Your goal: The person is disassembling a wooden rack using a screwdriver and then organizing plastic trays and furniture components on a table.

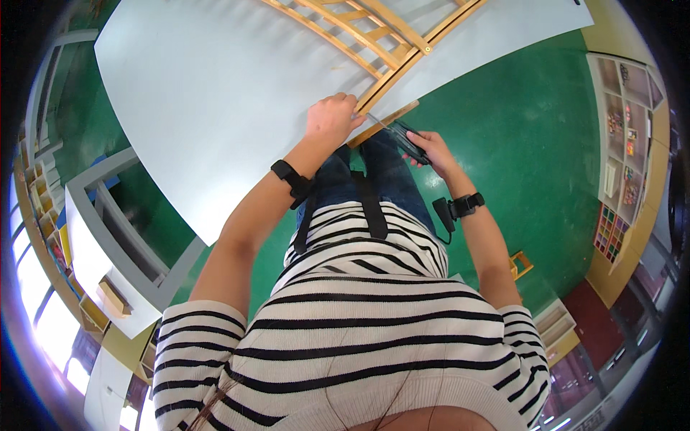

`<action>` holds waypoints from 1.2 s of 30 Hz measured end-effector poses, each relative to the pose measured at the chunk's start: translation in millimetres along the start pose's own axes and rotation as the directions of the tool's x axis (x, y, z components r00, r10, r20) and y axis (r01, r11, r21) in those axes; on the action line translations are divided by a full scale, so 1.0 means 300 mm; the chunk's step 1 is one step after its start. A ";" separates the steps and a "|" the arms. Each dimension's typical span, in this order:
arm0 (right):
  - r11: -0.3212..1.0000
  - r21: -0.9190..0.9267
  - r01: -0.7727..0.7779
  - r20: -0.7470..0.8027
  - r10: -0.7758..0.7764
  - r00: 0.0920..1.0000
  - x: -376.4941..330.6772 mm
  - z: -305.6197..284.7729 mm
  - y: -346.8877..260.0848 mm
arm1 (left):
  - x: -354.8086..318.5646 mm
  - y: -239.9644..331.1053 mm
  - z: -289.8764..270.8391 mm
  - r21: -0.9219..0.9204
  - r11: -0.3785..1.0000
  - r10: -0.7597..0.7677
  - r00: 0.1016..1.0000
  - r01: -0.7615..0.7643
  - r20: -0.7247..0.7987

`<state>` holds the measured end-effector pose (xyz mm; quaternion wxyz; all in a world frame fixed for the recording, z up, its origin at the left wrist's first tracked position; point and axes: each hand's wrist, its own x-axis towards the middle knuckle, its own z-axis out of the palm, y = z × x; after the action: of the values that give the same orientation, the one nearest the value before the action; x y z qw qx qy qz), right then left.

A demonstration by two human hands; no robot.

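Observation:
A light wooden slatted frame lies on the white tabletop, with one long rail running toward me. At the near end of that rail, my left hand is closed on the wood, fingers curled at its tip. My right hand grips a dark, thick-bodied screwdriver. Its thin metal shaft points left toward the rail's end, close to my left fingers. Whether the tip touches the wood, I cannot tell. Just below the rail end, a separate wooden strip passes between the table edge and my legs.
The white table spreads ahead and left, its edge curving past my legs. Green floor lies to the right, with a small wooden stool on it. Shelves stand at the far right. A grey-framed table is at left.

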<state>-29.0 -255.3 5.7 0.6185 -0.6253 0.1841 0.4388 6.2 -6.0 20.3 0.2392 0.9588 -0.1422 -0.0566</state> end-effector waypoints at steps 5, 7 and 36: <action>1.000 -0.002 -0.016 0.004 0.016 1.000 0.001 0.001 -0.021 | -0.012 0.001 0.013 -0.219 0.951 -0.210 0.975 0.219 0.066; 1.000 0.018 -0.021 0.017 0.021 1.000 0.007 -0.004 -0.016 | -0.019 -0.001 0.024 -0.247 0.944 -0.214 0.976 0.219 0.049; 0.920 -0.238 0.312 -0.186 -0.359 0.915 -0.008 0.049 0.059 | -0.022 -0.001 0.036 -0.312 0.950 -0.077 0.984 0.023 -0.161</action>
<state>-48.5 -245.4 -1.1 0.5926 -0.7533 0.0965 0.2682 -1.8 -8.5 10.8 0.3959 0.9142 -0.0861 -0.0015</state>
